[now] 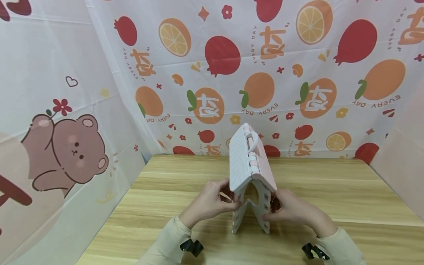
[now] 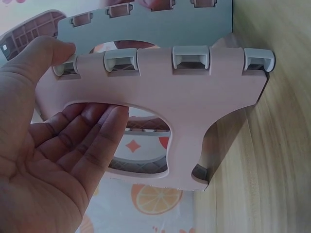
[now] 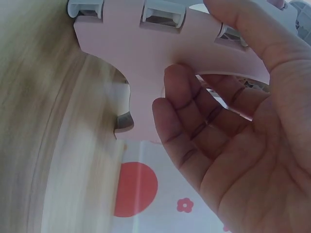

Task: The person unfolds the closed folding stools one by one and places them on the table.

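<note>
A pink and white folding step stool [image 1: 239, 160] stands half folded on the table, its two top panels sloping down like a roof from a ridge with a carry handle [image 1: 253, 142]. My left hand [image 1: 210, 200] grips its left side; in the left wrist view, the thumb lies at the hinged edge and the fingers reach into the opening of the pink leg panel [image 2: 189, 102]. Opposite, my right hand [image 1: 293, 208] holds the other side, with fingers curled at the matching pink leg panel [image 3: 141, 63] and thumb over its hinges. A notched white panel shows inside.
The wood-grain table [image 1: 179, 165] runs back to a fruit-print cloth [image 1: 288, 48] hanging behind it. On the left hangs a cloth with a bear print [image 1: 77, 147]. Black wrist mounts [image 1: 192, 247] sit on both sleeves.
</note>
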{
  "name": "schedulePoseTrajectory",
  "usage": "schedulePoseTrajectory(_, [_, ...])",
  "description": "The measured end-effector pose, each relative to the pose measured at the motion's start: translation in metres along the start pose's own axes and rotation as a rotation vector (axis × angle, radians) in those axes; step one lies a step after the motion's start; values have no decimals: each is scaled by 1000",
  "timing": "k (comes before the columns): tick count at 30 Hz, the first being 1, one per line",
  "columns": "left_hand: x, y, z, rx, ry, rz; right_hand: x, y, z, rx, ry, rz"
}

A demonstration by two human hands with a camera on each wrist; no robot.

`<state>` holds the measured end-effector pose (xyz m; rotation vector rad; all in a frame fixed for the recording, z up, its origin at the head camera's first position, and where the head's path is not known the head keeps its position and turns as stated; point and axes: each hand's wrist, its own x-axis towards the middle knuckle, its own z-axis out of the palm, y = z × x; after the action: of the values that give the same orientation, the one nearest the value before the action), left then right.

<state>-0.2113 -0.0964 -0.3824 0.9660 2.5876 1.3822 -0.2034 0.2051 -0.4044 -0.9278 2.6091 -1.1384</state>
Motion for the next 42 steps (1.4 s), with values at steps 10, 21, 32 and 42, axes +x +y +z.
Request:
schedulePoseTrajectory(10, [-1,0,-4,27,-5,2,-1,4,-3,-32,18,-13])
schedulePoseTrajectory(21, [-2,0,-8,-8,-27,-1,-3,4,-6,-44,9,-17])
schedulePoseTrajectory(32, [-3,0,-13,7,-45,-1,-5,7,-10,-15,-9,6])
schedulePoseTrajectory(42, [-3,-2,-19,19,-57,2,-8,4,-14,7,-30,17])
